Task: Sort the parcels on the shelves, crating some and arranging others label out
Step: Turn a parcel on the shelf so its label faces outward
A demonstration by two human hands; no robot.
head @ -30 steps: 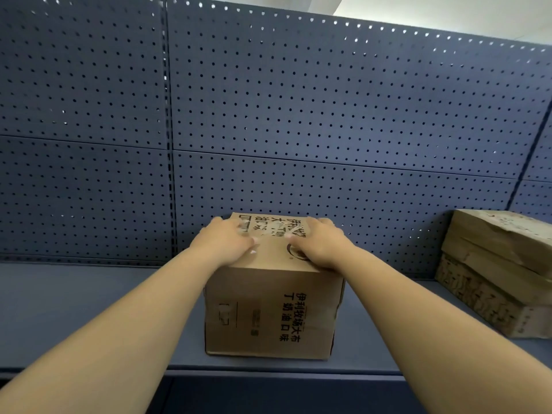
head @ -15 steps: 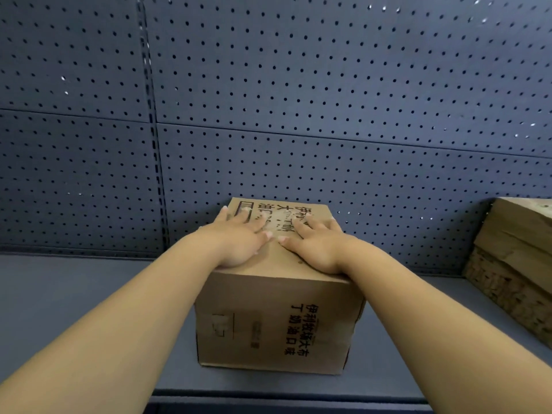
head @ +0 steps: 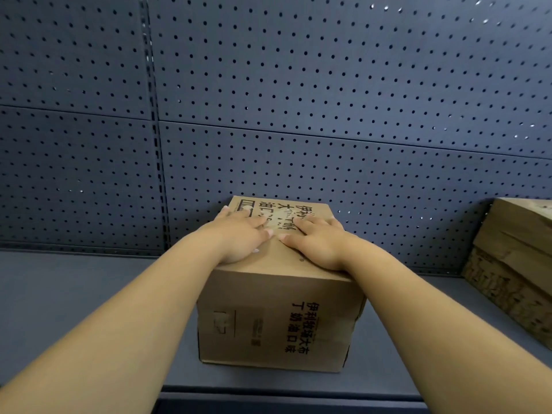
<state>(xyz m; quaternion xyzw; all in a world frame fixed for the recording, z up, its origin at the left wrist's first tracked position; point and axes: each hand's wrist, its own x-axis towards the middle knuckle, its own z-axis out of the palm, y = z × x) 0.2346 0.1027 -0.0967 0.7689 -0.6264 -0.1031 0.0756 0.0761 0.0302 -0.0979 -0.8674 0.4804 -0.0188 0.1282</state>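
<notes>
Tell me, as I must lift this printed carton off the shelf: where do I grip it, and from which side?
I would take the carton by its two side faces, low down, one hand from each side. Its top is flat, so the left hand and right hand lying flat there get no hold; bare shelf lies either side, while the pegboard stands close behind.

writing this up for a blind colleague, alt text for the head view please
The left hand and the right hand lie flat, side by side, on top of a printed cardboard box standing on a dark grey shelf in front of a pegboard back panel. A worn second box sits at the right edge.
</notes>
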